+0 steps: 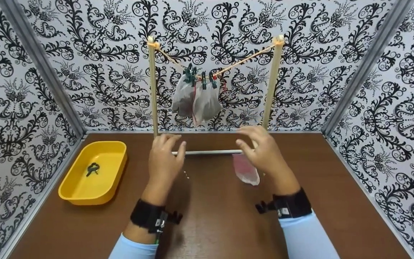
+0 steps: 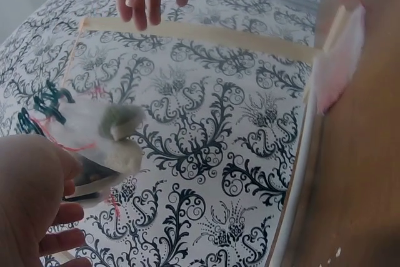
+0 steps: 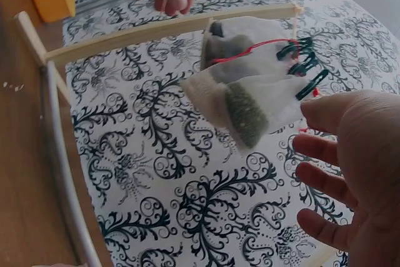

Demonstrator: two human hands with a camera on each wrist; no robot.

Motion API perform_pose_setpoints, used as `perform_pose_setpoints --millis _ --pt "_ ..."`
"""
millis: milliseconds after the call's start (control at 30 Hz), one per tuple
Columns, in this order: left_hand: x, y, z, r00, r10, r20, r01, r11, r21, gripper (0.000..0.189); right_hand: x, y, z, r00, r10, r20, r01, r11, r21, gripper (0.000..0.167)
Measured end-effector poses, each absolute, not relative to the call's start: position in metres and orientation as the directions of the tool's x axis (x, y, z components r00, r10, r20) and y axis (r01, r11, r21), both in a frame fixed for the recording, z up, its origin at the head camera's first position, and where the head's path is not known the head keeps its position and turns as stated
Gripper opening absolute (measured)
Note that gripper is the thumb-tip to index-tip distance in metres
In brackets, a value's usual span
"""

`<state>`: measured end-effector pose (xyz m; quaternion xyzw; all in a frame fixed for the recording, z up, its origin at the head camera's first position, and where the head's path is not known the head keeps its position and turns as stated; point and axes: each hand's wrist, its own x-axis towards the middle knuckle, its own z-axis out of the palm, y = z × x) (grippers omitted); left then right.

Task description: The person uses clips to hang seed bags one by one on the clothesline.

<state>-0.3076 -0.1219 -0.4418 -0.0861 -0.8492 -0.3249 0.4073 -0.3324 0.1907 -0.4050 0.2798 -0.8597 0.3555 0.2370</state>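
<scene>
Both hands are raised over the table in front of a small wooden frame, holding nothing. My left hand (image 1: 165, 158) is by the left post (image 1: 153, 90), fingers loosely bent and thumb apart. On the other side, my right hand (image 1: 264, 149) overlaps the foot of the right post (image 1: 273, 82), fingers relaxed. Between the posts, dark green clips (image 1: 204, 85) hold white mesh drawstring bags (image 1: 207, 104) on a sagging orange string (image 1: 250, 57). Green bits fill one bag (image 3: 249, 114) in the right wrist view. A pinkish bag (image 1: 245, 171) lies under my right hand.
A yellow tray (image 1: 88, 201) stands at the left with dark clips (image 1: 92, 168) inside. A pale bar (image 1: 210, 152) joins the frame's feet low down. White crumbs (image 1: 187, 175) lie on the brown table (image 1: 214, 223). Patterned walls (image 1: 383, 108) enclose the back and sides.
</scene>
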Motion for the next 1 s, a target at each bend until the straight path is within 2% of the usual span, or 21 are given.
perform_pose_setpoints --millis 200,400,700,1000 --pt "-0.303 -0.126 -0.443 -0.753 -0.063 0.655 0.345 0.810 0.475 0.034 -0.328 0.184 -0.423 -0.724 -0.382 0.574 -0.653 0.648 -0.393 0.045" --pt "-0.300 -0.144 -0.439 -0.840 -0.124 0.529 0.214 0.820 0.531 0.043 -0.321 0.171 -0.431 -0.725 -0.482 0.493 -0.665 0.675 -0.318 0.062" --pt "-0.309 -0.189 -0.440 -0.898 -0.234 0.372 0.019 0.825 0.565 0.051 -0.304 0.149 -0.438 -0.692 -0.622 0.366 -0.718 0.646 -0.261 0.072" --pt "-0.309 -0.239 -0.449 -0.920 -0.336 0.200 -0.168 0.801 0.574 0.062 -0.293 0.117 -0.451 -0.663 -0.695 0.277 -0.747 0.636 -0.194 0.083"
